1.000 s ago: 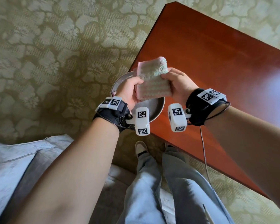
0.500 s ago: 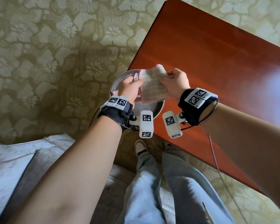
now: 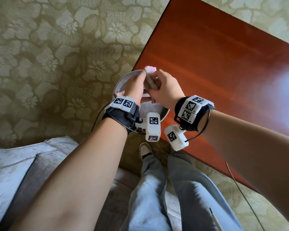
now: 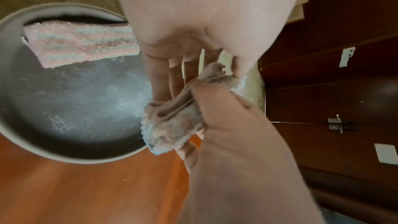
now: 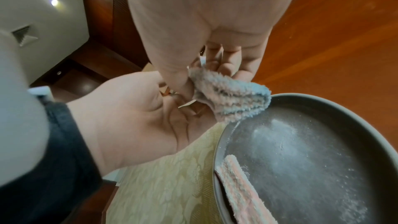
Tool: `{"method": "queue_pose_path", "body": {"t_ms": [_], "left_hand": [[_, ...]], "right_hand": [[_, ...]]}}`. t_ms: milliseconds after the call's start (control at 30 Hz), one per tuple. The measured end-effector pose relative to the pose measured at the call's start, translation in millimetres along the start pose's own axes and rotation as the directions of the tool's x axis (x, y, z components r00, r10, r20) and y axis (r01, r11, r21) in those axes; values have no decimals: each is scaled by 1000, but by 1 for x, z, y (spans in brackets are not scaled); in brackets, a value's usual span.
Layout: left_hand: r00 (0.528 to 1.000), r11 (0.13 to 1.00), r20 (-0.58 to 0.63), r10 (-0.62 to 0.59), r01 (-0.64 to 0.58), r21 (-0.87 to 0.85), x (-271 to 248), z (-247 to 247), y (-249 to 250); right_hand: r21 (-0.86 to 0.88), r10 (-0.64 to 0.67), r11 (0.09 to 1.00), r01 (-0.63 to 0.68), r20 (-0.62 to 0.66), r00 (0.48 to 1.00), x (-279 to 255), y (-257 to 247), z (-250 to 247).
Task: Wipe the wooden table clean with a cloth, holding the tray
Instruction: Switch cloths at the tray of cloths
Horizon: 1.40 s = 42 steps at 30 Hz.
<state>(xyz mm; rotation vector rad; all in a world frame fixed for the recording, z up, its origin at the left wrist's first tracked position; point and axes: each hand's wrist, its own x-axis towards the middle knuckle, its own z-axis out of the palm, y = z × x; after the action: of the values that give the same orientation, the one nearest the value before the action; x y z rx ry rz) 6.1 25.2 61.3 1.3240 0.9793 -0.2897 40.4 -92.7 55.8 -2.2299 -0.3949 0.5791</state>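
Over the near corner of the wooden table I have both hands bunching the cloth above the round metal tray, which sits on that corner with part of its rim past the table edge. My left hand pinches one side of the wad between thumb and fingers, and my right hand is clenched around the other side — so the cloth is grasped by both and touches neither wood nor tray. A second folded cloth lies flat inside the tray against its far wall, long axis running along the rim; pale powder is scattered over the tray floor. The held cloth is crumpled into a short roll whose long axis runs roughly from one hand to the other, its fluffy folded end pointing down toward the tray rim. By my reckoning the wiping proper has not begun: a few specks show on the wood, neither hand holds the tray, and the whole tabletop is left to cover — I would still need one hand freed for the tray.
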Motion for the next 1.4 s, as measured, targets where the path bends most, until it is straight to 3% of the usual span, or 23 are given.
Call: {"method": "queue_pose_path", "body": {"t_ms": [67,167,233,300,400,467,567,700,800,900,1133,1400], "left_hand": [[999,998,42,-24,26,-50,2,-2,1],[999,995,-25,-27,25,-92,6,-6,-6],[997,990,-49,-63,56,-126,11,-7,-11],[994,982,-46,-95,86,-167,12,-7,-14],[989,955,17,-146,146,-257,12,-3,-15],[986,953,40,-162,166,-255,13,1,-17],[988,965,-5,-153,148,-218,22,8,-23],[980,986,-126,-152,141,-90,38,18,-35],[977,986,-134,-165,168,9,54,24,-46],[987,972,-130,-96,120,199,77,26,-54],[992,850,-70,103,-51,524,117,33,-60],[968,709,-20,249,-168,686,141,41,-68]], "right_hand": [[-30,-73,997,76,77,994,-2,-2,-4],[84,-120,991,108,147,982,-6,-2,-9],[215,40,975,-54,68,997,-2,6,-10],[295,207,933,-205,26,978,2,21,-9],[358,349,839,-410,225,910,3,43,-4],[401,388,785,-472,275,880,0,53,1],[356,397,816,-455,229,889,-6,61,7],[237,436,844,-481,217,873,-12,75,17],[177,483,839,-514,189,855,-12,89,27],[139,498,845,-516,143,855,-9,103,37],[128,560,819,-560,34,828,2,131,50],[89,600,800,-593,-100,794,16,145,60]]}}
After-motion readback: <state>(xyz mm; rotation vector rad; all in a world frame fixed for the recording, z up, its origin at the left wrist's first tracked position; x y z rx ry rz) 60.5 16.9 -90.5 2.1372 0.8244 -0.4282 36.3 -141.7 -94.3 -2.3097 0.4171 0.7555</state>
